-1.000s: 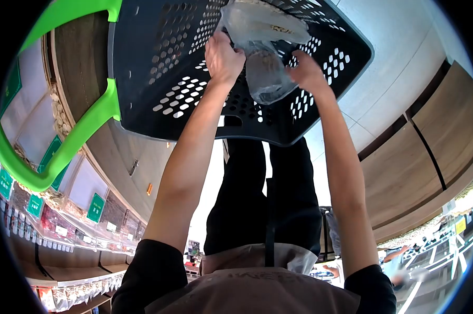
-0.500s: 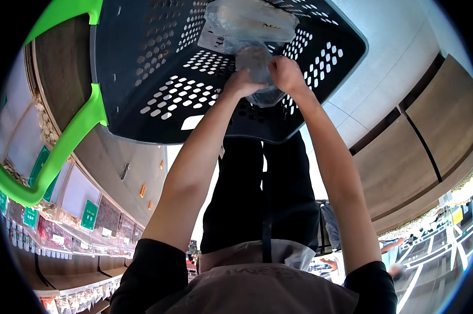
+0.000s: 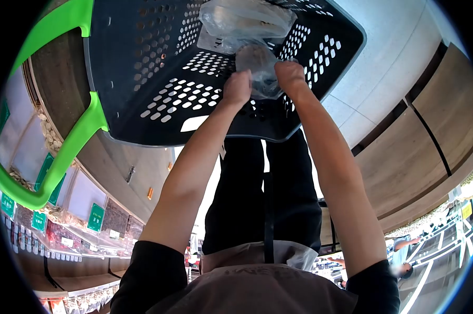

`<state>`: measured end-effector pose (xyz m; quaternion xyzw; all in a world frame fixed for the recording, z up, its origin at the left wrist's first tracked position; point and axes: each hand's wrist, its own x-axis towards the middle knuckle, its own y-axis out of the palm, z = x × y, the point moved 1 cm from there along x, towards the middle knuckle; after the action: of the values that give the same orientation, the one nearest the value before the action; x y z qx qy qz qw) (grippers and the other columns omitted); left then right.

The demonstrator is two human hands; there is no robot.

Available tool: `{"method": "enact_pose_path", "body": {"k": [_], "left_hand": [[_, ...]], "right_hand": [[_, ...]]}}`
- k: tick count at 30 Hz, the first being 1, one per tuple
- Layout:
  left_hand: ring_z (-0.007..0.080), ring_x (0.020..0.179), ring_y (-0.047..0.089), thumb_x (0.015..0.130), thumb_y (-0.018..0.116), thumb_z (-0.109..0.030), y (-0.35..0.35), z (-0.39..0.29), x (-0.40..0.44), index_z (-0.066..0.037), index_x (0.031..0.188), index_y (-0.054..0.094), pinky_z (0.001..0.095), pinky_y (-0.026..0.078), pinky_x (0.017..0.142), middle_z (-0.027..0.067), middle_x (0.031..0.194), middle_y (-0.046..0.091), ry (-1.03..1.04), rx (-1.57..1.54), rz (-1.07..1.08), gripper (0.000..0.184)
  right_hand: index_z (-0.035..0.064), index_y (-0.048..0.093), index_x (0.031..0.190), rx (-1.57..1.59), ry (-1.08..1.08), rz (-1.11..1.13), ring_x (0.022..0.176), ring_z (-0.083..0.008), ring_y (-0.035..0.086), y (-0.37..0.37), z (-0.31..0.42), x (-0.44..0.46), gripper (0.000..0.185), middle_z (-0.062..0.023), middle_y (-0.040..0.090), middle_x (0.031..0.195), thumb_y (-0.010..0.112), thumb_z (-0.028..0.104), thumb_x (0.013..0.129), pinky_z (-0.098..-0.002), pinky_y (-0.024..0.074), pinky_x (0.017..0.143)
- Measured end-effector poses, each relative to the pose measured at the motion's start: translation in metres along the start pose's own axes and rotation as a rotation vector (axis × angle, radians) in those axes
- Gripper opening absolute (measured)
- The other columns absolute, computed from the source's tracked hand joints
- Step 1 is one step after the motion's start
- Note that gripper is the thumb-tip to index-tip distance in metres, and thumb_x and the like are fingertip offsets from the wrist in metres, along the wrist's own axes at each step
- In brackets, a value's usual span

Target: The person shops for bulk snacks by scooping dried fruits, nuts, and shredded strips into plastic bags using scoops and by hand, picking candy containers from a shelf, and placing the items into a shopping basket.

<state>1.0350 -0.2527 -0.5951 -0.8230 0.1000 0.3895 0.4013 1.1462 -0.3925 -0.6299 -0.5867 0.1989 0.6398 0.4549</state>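
Note:
Inside a dark perforated shopping basket (image 3: 126, 112), a clear plastic bag (image 3: 262, 73) is stretched between my hands. My left hand (image 3: 238, 87) is closed on the bag's left edge. On its other side, my right hand (image 3: 290, 74) grips the bag in a fist. A pale rounded content shows through the film at the bag's far end; its kind is unclear. Just beyond lies a larger clear bag (image 3: 242, 18) with pale contents, resting deeper in the basket.
The basket's green handle (image 3: 71, 152) sticks out at the left. Wooden display bins with green signs (image 3: 96, 217) line the left side. A wooden counter (image 3: 404, 157) stands at the right on a pale tiled floor (image 3: 372, 78). Another person (image 3: 402, 256) is at the far lower right.
My hands have moved apart, the left one slightly left and the right one slightly right, spreading the bag between them. The basket has shifted a little to the left in view.

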Motion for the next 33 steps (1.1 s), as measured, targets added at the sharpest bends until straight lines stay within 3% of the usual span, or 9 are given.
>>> {"method": "enact_pose_path", "body": {"k": [4,10,13,20,23,25,27,31,33], "left_hand": [[0.0389,0.082,0.067,0.093,0.058,-0.018,-0.023,0.0,0.022,-0.002,0.091,0.057,0.0463,0.05,0.073,0.0203,0.081,0.067,-0.275,-0.416,-0.417,0.016],[0.0389,0.079,0.067,0.096,0.058,-0.025,-0.055,0.011,0.014,-0.002,0.095,0.059,0.0454,0.051,0.072,0.0208,0.081,0.067,-0.255,-0.309,-0.304,0.023],[0.0406,0.08,0.066,0.096,0.059,-0.026,-0.058,0.006,0.01,-0.002,0.094,0.06,0.0467,0.05,0.072,0.022,0.081,0.067,-0.255,-0.309,-0.26,0.024],[0.0427,0.08,0.065,0.094,0.061,-0.023,-0.082,-0.016,-0.026,-0.001,0.09,0.057,0.0459,0.05,0.068,0.0225,0.078,0.066,-0.196,-0.298,-0.237,0.023],[0.0302,0.059,0.057,0.094,0.062,-0.022,-0.093,-0.024,-0.064,0.0,0.085,0.055,0.0406,0.045,0.059,0.0167,0.068,0.061,-0.148,-0.332,-0.334,0.025],[0.0383,0.068,0.063,0.095,0.061,-0.02,-0.115,-0.038,-0.1,-0.001,0.087,0.055,0.0437,0.048,0.063,0.0192,0.071,0.063,-0.26,-0.36,-0.242,0.022],[0.0367,0.064,0.061,0.095,0.06,-0.018,-0.132,-0.053,-0.136,-0.001,0.086,0.054,0.0428,0.047,0.06,0.0182,0.069,0.062,-0.191,-0.418,-0.326,0.02],[0.0385,0.064,0.059,0.095,0.061,-0.018,-0.172,-0.092,-0.247,-0.002,0.086,0.053,0.0425,0.044,0.058,0.0204,0.07,0.059,0.007,-0.461,-0.654,0.02],[0.0278,0.063,0.058,0.096,0.059,-0.017,-0.204,-0.131,-0.323,-0.002,0.084,0.054,0.0387,0.044,0.059,0.0162,0.069,0.056,-0.055,-0.618,-0.689,0.02]], "right_hand": [[0.0049,0.05,0.124,0.311,0.181,-0.397,0.104,-0.0386,0.064,-0.014,-0.001,-0.016,0.055,-0.0219,0.048,0.132,0.073,0.029,0.081,-0.0442,0.0544,0.086],[0.0043,0.053,0.12,0.372,0.251,-0.449,0.104,-0.0401,0.064,-0.016,-0.004,-0.015,0.044,-0.0236,0.057,0.123,0.067,0.027,0.085,-0.0462,0.0535,0.088],[0.0027,0.065,0.105,0.38,0.244,-0.468,0.099,-0.0389,0.068,-0.016,-0.013,-0.019,0.022,-0.0235,0.069,0.103,0.052,0.01,0.089,-0.0455,0.055,0.086],[0.0039,0.07,0.098,0.496,0.23,-0.452,0.101,-0.0427,0.065,-0.02,-0.013,-0.042,0.022,-0.0253,0.068,0.102,0.054,0.014,0.086,-0.0468,0.0538,0.088],[0.0016,0.067,0.091,0.529,0.112,-0.529,0.092,-0.0436,0.065,-0.018,-0.011,-0.071,0.024,-0.0261,0.068,0.094,0.05,0.019,0.091,-0.0512,0.0523,0.084],[0.0011,0.065,0.096,0.514,-0.004,-0.511,0.093,-0.0438,0.065,-0.019,-0.004,-0.099,0.022,-0.0249,0.068,0.095,0.053,0.017,0.089,-0.0495,0.0525,0.083],[0.0012,0.061,0.102,0.518,-0.112,-0.571,0.096,-0.0443,0.063,-0.027,0.002,-0.144,0.027,-0.0246,0.064,0.105,0.059,0.024,0.088,-0.0492,0.0516,0.083],[0.0047,0.047,0.134,0.722,-0.174,-1.03,0.111,-0.0392,0.056,-0.007,0.016,-0.259,0.056,-0.0224,0.046,0.132,0.065,0.033,0.089,-0.0447,0.0481,0.089],[-0.0003,0.043,0.137,0.825,-0.169,-1.091,0.109,-0.0368,0.056,0.004,0.019,-0.324,0.059,-0.0222,0.046,0.132,0.06,0.037,0.095,-0.0424,0.0469,0.089]]}}
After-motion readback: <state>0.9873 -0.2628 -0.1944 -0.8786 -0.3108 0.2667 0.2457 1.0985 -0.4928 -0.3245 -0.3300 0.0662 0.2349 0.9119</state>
